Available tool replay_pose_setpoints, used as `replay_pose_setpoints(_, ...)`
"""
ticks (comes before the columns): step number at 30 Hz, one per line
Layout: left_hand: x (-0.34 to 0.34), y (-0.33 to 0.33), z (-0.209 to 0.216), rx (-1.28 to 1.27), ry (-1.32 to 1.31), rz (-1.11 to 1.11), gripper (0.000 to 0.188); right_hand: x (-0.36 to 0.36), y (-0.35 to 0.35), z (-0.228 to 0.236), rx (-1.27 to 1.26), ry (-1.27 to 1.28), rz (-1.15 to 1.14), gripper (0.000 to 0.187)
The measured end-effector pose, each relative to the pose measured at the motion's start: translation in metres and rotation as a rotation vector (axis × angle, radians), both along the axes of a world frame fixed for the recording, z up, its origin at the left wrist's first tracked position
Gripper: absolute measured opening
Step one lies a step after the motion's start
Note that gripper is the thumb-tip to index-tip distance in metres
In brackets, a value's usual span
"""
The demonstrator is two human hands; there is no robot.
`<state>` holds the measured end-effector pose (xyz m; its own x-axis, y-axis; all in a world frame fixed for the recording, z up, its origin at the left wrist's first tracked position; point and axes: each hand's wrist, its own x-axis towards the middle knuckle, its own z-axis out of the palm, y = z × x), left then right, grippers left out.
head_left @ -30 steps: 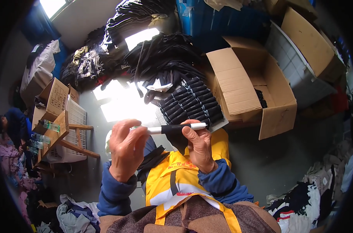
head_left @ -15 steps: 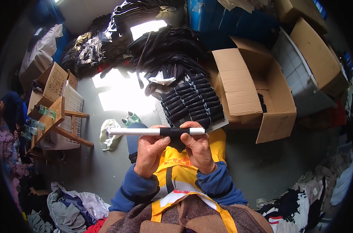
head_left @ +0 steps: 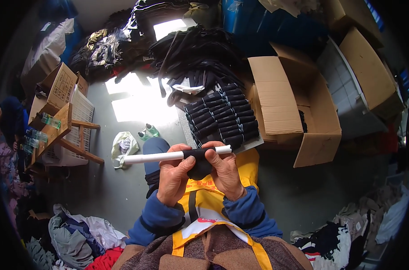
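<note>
A white tube (head_left: 150,157) lies level in front of me with a black fabric piece (head_left: 199,162) wrapped around its right part. My left hand (head_left: 174,176) grips the tube and the fabric from below at the middle. My right hand (head_left: 224,171) pinches the fabric near the tube's right end. Both hands touch each other above my yellow apron (head_left: 204,202). The tube's bare left end sticks out past my left hand.
Rows of rolled black fabric pieces (head_left: 222,114) lie on a board ahead. An open cardboard box (head_left: 294,112) stands to the right. A heap of dark clothes (head_left: 186,45) lies beyond. A wooden chair (head_left: 60,135) with bottles is left, a person (head_left: 8,121) at far left.
My left hand has come in from the tube's left part to the middle, beside my right hand. The black fabric now sits bunched between both hands.
</note>
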<state>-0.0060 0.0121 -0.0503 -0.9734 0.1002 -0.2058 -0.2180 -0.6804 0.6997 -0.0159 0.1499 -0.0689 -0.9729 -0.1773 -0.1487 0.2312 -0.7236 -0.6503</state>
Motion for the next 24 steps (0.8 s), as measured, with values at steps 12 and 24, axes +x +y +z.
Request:
replay_pose_setpoints(12,0.003,0.000,-0.003,0.066,-0.082,0.018,0.030,0.006,-0.009,0.006,0.383,0.269,-0.198,0.023)
replay_pose_setpoints(24,0.002,0.003,-0.004,0.059,-0.089,-0.063,0.029,0.005,-0.008,0.002,0.192,0.106,-0.085,0.031)
